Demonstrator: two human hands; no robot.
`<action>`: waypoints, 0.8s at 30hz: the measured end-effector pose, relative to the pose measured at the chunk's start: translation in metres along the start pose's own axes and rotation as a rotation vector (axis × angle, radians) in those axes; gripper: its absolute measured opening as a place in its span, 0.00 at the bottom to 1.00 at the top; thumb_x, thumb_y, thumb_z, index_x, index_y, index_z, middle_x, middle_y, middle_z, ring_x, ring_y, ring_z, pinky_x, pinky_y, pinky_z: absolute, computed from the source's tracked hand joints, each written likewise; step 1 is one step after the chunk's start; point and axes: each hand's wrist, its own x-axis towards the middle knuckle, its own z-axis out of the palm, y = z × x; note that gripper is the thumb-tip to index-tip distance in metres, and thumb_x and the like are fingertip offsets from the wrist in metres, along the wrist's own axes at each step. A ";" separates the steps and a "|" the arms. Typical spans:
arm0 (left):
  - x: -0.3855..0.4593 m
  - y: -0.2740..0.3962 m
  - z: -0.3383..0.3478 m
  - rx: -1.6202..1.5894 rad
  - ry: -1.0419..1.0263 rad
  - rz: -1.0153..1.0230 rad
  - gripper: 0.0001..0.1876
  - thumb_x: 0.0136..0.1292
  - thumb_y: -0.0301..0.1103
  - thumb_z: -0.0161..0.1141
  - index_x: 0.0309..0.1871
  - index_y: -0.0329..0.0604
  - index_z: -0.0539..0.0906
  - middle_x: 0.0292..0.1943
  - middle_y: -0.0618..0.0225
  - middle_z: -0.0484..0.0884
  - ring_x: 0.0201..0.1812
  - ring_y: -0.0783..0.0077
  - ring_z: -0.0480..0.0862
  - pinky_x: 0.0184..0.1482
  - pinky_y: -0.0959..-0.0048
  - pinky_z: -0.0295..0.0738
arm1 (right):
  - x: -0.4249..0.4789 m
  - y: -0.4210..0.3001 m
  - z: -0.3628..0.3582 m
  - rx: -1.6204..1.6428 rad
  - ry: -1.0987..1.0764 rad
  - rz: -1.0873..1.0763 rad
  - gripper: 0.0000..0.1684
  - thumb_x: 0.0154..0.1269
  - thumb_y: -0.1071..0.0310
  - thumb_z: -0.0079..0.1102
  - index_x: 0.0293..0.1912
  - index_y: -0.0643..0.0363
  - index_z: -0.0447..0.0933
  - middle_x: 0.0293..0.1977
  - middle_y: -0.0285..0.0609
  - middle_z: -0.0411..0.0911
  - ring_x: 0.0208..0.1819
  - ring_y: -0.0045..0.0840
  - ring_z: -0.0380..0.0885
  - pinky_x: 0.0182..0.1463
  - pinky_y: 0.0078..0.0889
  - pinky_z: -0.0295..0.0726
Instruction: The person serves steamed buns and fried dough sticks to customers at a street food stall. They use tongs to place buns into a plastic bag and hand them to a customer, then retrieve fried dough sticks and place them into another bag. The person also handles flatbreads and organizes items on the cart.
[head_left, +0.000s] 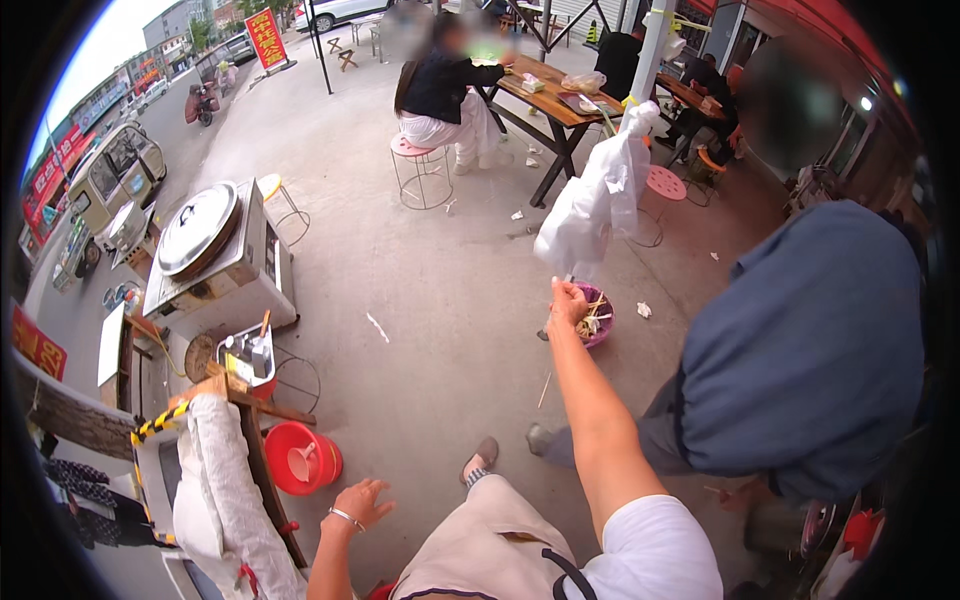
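My right arm stretches forward, and my right hand (568, 304) is just under a bunch of white plastic bags (592, 202) hanging by a pole. Its fingers are curled; whether they pinch a bag edge is unclear. Below that hand a purple waste basket (609, 322) on the ground contains used sticks and paper, partly hidden by the hand. My left hand (364, 502), with a bracelet at the wrist, hangs low and holds nothing, fingers apart. It is nearest to a red bucket (330, 457) with a pink plastic scoop (302, 461) in it.
A cloth-covered stall counter (217, 472) lies left. Beyond it stand a metal tray of containers (251, 356) and a cooker with a round lid (199, 229). A person in a dark blue top (802, 345) bends close on my right. People sit around a wooden table (559, 97) ahead.
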 end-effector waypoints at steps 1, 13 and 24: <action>0.019 -0.005 -0.004 0.014 -0.042 -0.053 0.24 0.60 0.51 0.62 0.55 0.48 0.78 0.47 0.56 0.81 0.47 0.51 0.82 0.51 0.58 0.77 | 0.025 0.005 0.019 -0.032 0.053 -0.042 0.19 0.49 0.65 0.77 0.36 0.60 0.76 0.27 0.34 0.76 0.24 0.19 0.72 0.29 0.20 0.74; 0.298 0.055 -0.141 0.061 -0.191 0.186 0.22 0.64 0.48 0.59 0.57 0.46 0.77 0.48 0.55 0.81 0.49 0.51 0.81 0.51 0.59 0.77 | 0.193 0.053 0.121 -0.327 0.450 -0.057 0.19 0.46 0.61 0.73 0.34 0.63 0.78 0.33 0.48 0.80 0.37 0.41 0.79 0.46 0.41 0.77; 0.581 0.236 -0.161 -1.277 -0.409 0.300 0.21 0.63 0.40 0.65 0.53 0.35 0.79 0.48 0.62 0.83 0.48 0.73 0.81 0.50 0.71 0.76 | 0.093 -0.049 0.035 -0.261 -0.115 0.001 0.07 0.64 0.70 0.64 0.39 0.64 0.79 0.29 0.29 0.77 0.32 0.11 0.73 0.38 0.15 0.72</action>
